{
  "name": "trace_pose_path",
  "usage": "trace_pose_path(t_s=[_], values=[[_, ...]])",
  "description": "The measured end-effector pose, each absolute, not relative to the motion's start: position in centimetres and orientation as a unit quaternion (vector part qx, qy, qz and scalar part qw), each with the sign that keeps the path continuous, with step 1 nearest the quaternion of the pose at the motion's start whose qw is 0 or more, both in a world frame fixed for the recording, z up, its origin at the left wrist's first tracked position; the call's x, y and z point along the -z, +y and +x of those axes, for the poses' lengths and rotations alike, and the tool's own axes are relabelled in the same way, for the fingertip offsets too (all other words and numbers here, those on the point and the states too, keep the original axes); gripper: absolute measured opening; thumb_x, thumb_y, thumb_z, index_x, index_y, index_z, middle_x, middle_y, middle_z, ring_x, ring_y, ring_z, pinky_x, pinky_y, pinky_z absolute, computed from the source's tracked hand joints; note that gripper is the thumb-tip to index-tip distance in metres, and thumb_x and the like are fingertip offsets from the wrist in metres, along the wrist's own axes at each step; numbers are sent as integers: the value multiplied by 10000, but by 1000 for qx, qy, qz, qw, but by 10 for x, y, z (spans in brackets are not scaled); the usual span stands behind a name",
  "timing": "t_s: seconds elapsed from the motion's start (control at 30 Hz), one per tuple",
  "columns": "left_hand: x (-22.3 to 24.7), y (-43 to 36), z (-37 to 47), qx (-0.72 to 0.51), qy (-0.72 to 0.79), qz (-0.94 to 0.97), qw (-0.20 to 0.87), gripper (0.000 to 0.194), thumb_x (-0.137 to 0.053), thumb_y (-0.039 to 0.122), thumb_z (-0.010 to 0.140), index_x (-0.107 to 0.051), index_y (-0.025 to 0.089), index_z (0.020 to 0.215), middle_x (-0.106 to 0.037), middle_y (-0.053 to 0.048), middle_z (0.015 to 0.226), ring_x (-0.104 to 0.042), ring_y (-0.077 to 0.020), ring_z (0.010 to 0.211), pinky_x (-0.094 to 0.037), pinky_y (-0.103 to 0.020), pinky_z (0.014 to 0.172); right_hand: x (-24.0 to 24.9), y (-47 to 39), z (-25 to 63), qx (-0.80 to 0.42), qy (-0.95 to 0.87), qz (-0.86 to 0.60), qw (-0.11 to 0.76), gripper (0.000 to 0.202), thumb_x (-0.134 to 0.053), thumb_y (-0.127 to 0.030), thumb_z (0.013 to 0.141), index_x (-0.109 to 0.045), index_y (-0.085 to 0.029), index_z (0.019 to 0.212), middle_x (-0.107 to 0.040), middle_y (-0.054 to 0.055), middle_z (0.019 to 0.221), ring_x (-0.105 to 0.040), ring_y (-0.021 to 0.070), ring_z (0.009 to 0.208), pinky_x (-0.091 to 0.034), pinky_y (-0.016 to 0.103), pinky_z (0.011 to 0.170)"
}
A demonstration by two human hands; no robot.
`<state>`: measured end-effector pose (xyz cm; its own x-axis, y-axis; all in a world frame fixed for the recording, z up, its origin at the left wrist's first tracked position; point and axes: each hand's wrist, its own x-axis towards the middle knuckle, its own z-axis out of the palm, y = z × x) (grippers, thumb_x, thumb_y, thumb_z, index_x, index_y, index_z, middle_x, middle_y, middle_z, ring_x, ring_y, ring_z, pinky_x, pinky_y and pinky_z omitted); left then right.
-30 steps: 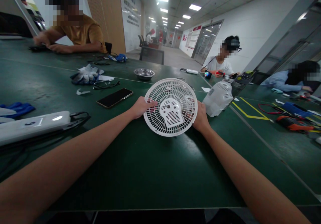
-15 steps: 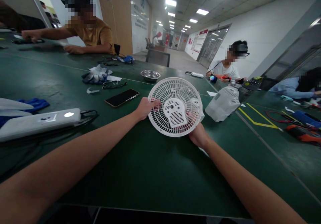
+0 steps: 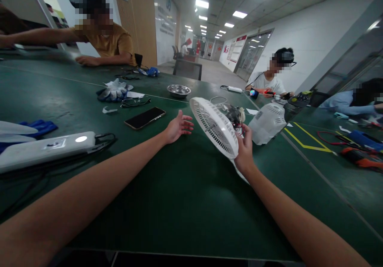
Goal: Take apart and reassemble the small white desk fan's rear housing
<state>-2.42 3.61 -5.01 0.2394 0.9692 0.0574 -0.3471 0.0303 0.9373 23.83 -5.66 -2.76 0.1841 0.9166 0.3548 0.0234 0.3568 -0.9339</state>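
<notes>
A round white fan grille is tilted sideways, its slatted face turned to the left, with a dark motor and wires showing behind it. My right hand grips the fan at its right side, fingers around the part near the motor. My left hand is off the grille, a little to its left, with the fingers spread and nothing in them. A black phone lies on the table left of my left hand. The white plastic housing stands just right of the fan.
A metal bowl sits behind the fan. Gloves, a cable and a white device are on the left. Yellow tape and an orange-black tool lie at the right. Several people sit around the green table.
My left hand has let go of the grille and opened. The fan has turned in my right hand, so the motor behind it now shows. A person's arm at the left has reached farther out.
</notes>
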Motion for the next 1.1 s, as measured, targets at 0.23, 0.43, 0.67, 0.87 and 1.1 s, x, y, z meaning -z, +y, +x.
trace_pose_path(t_s=[0.23,0.43,0.67,0.87,1.1], values=[[40,32,-34,-413,256,405,775,767,-303,708,1048,-681,78,1268,-804,-202,1082,-757,-331,1098,-551,-452,1032,28,-57,250,-151,-692,-494,505,798,-824,-567,788,-429,-294,1426,-687,35,997,-661,229,804,-567,424,740],[34,29,-32,-398,323,360,779,290,-522,261,1060,-699,84,1205,-809,-151,1012,-789,-226,896,-612,-368,948,28,-54,251,-113,-763,-488,409,872,-869,-601,725,-449,-269,1414,-688,76,1083,-664,256,859,-569,475,832],[28,26,-29,-402,354,332,776,242,-509,205,1064,-716,85,1097,-798,-135,957,-782,-200,822,-638,-336,881,24,-33,288,8,-719,-515,467,622,-726,-476,851,-538,-230,1390,-635,143,1290,-613,329,1155,-503,546,1032],[31,30,-29,-410,371,328,766,236,-517,175,1056,-721,65,1099,-792,-152,957,-781,-201,790,-657,-340,836,42,-6,316,-61,-648,-638,411,920,-875,-433,619,-532,-188,1436,-684,143,1186,-629,379,1141,-468,628,1077],[35,35,-25,-443,387,332,737,166,-593,112,995,-746,72,1045,-802,-155,923,-787,-215,753,-670,-352,782,29,-9,301,-404,-411,-559,596,583,-680,-661,722,-563,-274,1142,-709,21,889,-717,251,787,-604,411,733]])
